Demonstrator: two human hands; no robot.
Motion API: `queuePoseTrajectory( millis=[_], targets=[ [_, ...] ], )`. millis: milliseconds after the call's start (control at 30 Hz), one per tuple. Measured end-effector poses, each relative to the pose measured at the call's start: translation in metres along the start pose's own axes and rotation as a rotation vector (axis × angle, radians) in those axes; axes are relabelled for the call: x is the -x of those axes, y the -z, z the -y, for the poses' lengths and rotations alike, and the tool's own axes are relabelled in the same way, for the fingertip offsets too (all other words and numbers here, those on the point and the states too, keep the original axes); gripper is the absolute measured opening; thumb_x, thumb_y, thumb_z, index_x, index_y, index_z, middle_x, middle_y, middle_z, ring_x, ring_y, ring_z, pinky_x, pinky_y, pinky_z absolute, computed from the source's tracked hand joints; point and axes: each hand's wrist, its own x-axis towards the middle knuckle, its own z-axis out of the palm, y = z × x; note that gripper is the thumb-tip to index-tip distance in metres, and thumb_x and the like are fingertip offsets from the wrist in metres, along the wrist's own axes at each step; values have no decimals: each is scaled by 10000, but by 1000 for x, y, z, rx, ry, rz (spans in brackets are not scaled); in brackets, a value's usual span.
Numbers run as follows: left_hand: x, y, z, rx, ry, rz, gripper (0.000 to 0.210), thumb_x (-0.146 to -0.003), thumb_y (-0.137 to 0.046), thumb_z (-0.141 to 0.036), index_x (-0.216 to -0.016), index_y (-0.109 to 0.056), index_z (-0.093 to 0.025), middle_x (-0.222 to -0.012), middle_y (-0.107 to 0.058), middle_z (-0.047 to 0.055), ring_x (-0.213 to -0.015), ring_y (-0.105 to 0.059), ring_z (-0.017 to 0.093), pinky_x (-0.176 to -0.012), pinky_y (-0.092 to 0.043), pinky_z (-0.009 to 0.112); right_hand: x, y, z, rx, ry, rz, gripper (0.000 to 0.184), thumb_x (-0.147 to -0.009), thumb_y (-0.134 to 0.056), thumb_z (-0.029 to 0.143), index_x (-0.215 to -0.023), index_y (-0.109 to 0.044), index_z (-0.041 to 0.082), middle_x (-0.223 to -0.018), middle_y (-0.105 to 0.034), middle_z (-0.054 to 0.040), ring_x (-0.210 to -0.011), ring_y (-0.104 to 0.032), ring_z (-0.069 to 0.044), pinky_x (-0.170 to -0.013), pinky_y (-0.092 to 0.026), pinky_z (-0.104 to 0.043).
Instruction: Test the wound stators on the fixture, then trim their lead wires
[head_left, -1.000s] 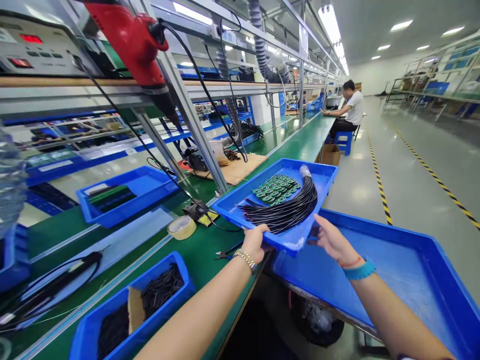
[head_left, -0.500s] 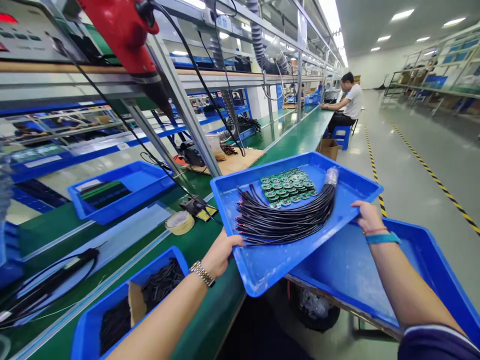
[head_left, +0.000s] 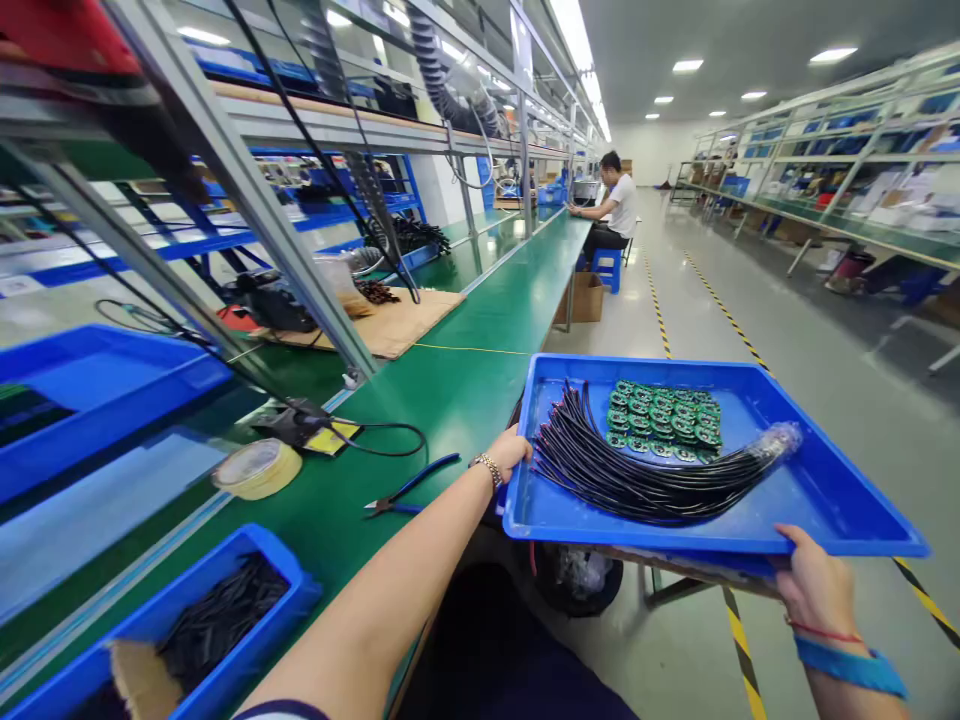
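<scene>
A shallow blue tray (head_left: 577, 520) is held level at its two sides, to the right of the green bench. My left hand (head_left: 511, 455), with a metal watch at the wrist, is closed on its left rim. On the near rim towards the right, my right hand (head_left: 814, 570) grips with the thumb over the edge; its other fingers are partly hidden below. Inside the tray lies a curved bundle of black cables (head_left: 637, 485), its right end wrapped in clear plastic. Behind the bundle sit rows of small round green circuit boards (head_left: 664, 415).
On the green bench (head_left: 480, 400) are pliers (head_left: 412, 488), a tape roll (head_left: 257, 468), and a blue bin (head_left: 292, 590) of black parts. A metal post (head_left: 247, 190) rises at its back. A person (head_left: 619, 205) sits farther along. A bin with a plastic bag (head_left: 585, 575) stands below.
The tray has gone from tilted above the bench edge to level, farther right and lower, covering the other blue tray beneath. Both hands stayed on it. My view turned right; pliers now show.
</scene>
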Motion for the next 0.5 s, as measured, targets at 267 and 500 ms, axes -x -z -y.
queuePoseTrajectory(
  millis=[267, 500],
  targets=[
    [-26, 19, 1, -197, 104, 5, 634, -431, -436, -10, -1032, -500, -202, -415, -444, -67, -335, -477, 167, -432, -476, 349, 20, 28, 3, 271, -290, 462, 362, -530, -735, 297, -804, -574, 121, -794, -641, -81, -676, -613, -195, -553, -537, -307],
    [-43, 12, 2, -429, 145, -40, 500, -511, -472, -21, -988, -506, -166, -464, -529, -19, -429, -562, 217, -496, -500, 368, -75, 47, 64, 1162, 537, 156, 338, -765, -533, 426, -836, -634, 111, -860, -638, -134, -853, -573, -236, -772, -433, -334]
  ],
)
